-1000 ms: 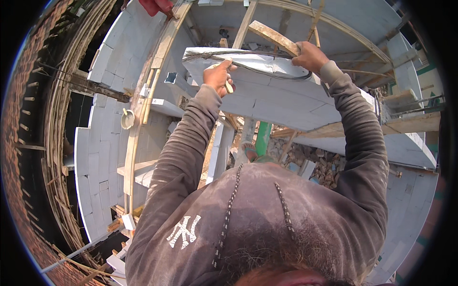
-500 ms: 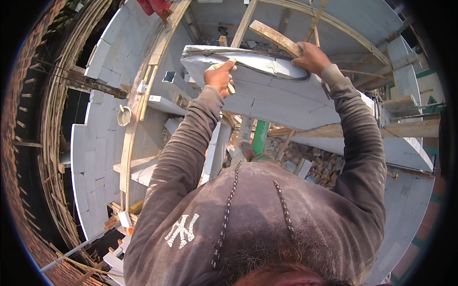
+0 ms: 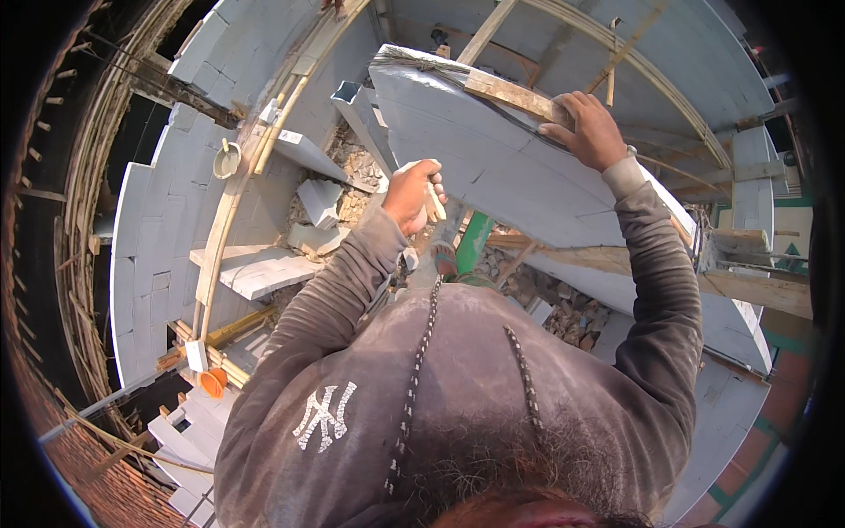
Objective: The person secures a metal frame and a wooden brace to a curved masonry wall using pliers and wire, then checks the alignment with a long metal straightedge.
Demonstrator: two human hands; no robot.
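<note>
My right hand [image 3: 585,132] grips the near end of a short wooden plank [image 3: 509,93], fingers over its top. The plank lies along the top of a light grey block wall [image 3: 493,167], over a bundle of thin dark wire [image 3: 418,60] whose left end sticks out. My left hand [image 3: 412,198] is closed round a short pale stick [image 3: 435,208], held in front of the wall and apart from it. What the fist hides of the stick cannot be seen.
A small bucket [image 3: 227,162] hangs by bamboo poles [image 3: 275,132] at left. Rubble [image 3: 563,304] and loose blocks [image 3: 320,204] lie below. A timber beam [image 3: 748,292] runs at right. An upright metal channel [image 3: 363,123] stands beside the wall. An orange container [image 3: 212,382] sits lower left.
The plank has come down from a raised tilt onto the wire and wall top under my right hand. My left hand has left the wall top and moved down toward me with the stick.
</note>
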